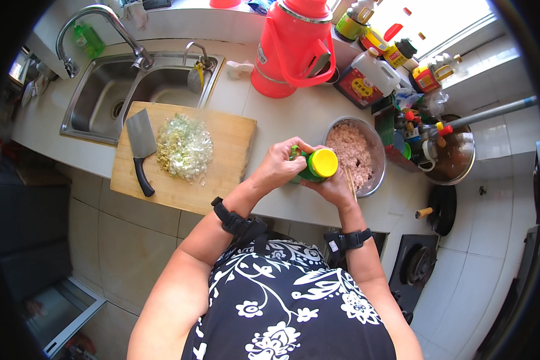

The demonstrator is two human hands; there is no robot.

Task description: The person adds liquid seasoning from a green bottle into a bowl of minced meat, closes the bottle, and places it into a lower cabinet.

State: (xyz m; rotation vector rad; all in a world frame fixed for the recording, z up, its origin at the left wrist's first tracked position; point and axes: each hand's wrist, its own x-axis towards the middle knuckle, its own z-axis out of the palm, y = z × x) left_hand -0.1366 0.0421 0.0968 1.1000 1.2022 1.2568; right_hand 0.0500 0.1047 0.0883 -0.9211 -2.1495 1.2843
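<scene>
Both hands hold a green container with a yellow lid [322, 163] over the counter's front part. My left hand [282, 163] has its fingers at the container's left side, where a small green part shows. My right hand [335, 188] is wrapped around its lower right side. Just right of it stands a steel bowl [380, 173] of raw minced meat [351, 148], with wooden chopsticks [350, 182] leaning in it, partly behind my right hand. To the left, a wooden cutting board [227, 153] bears chopped white and green vegetable [191, 148], finely minced yellowish bits and a cleaver [141, 139] with a black handle.
A double steel sink [103, 96] with a faucet [112, 15] lies behind the board. A red thermos [279, 49] and a jug of dark liquid [364, 81] stand at the back. Bottles, a box of condiments and a large metal pan [459, 157] are at the right, above a gas burner [418, 265].
</scene>
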